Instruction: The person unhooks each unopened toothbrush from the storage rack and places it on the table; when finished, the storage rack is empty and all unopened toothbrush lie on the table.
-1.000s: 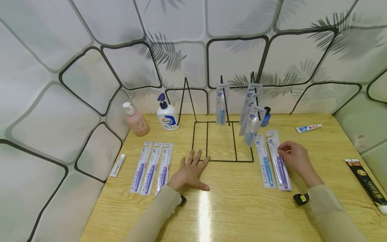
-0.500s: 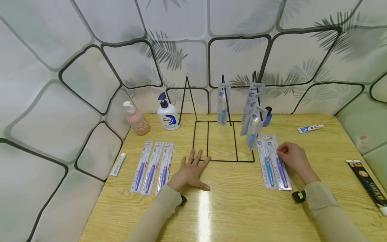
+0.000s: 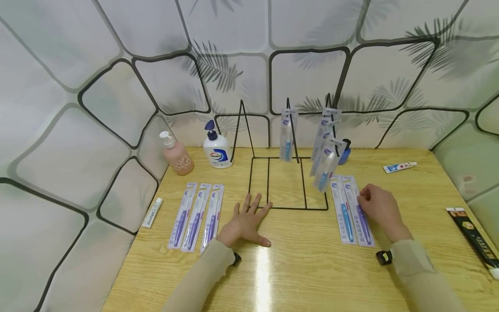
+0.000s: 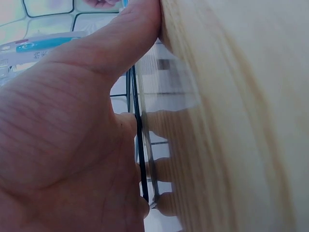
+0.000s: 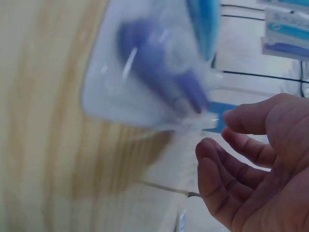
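While the left hand point(image 3: 244, 222) lies flat, fingers spread, at the wire rack's point(image 3: 287, 182) front edge, the right hand point(image 3: 377, 207), fingers curled, touches the purple toothbrush pack point(image 3: 359, 211) right of it: light, slippery; probably best pinched at its card edge.

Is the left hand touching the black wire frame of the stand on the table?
Touching. In the left wrist view the fingers of the left hand lie across the black wire frame, flat against the table.
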Demonstrator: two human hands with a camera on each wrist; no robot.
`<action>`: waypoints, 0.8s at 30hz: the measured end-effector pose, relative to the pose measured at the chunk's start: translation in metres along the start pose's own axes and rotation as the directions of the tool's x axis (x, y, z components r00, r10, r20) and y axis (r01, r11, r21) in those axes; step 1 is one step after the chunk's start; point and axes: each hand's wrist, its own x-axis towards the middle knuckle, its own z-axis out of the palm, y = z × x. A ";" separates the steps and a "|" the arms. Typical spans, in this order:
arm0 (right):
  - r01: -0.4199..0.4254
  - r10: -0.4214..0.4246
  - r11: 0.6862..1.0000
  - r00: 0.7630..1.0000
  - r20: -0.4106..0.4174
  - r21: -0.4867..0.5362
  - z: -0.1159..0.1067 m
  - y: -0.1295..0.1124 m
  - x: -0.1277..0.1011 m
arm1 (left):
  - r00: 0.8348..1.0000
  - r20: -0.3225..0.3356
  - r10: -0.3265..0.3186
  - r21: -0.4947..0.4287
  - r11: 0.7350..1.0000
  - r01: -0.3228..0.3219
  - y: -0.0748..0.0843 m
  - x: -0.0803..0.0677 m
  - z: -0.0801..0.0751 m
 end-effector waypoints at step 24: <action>0.531 -0.520 0.732 0.840 -0.154 0.427 0.034 -0.147 -0.026 | 1.000 0.014 -0.013 -0.018 1.000 0.013 -0.002 0.004 0.003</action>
